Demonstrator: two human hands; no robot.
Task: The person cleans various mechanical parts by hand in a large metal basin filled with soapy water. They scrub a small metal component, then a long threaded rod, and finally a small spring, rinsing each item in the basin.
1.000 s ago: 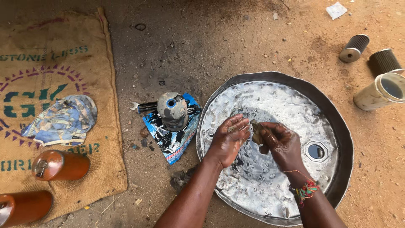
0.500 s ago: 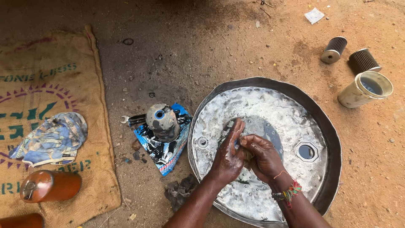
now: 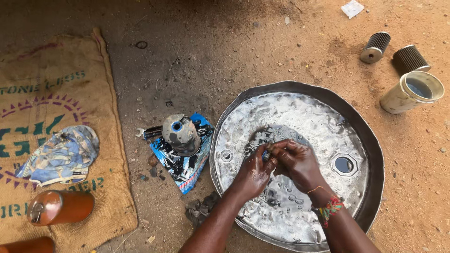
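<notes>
— What lies around?
— A burlap sack [image 3: 51, 140] on the dirt, left; a round metal pan [image 3: 328, 112] with foamy liquid, right.
— Smaller?
— A grey part [image 3: 180, 135] on a blue wrapper [image 3: 185, 168], two filters [image 3: 375, 47], a cup [image 3: 412, 91].
— Hands?
— Over the pan, left hand [image 3: 251, 175] and right hand [image 3: 297, 164] touching, fingers pinched on a small dark piece [image 3: 266, 155].

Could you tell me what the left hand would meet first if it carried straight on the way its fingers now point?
The left hand points up and to the right, fingers already touching the small dark part held against the right hand. Those come first; beyond lies the wet metal basin.
</notes>
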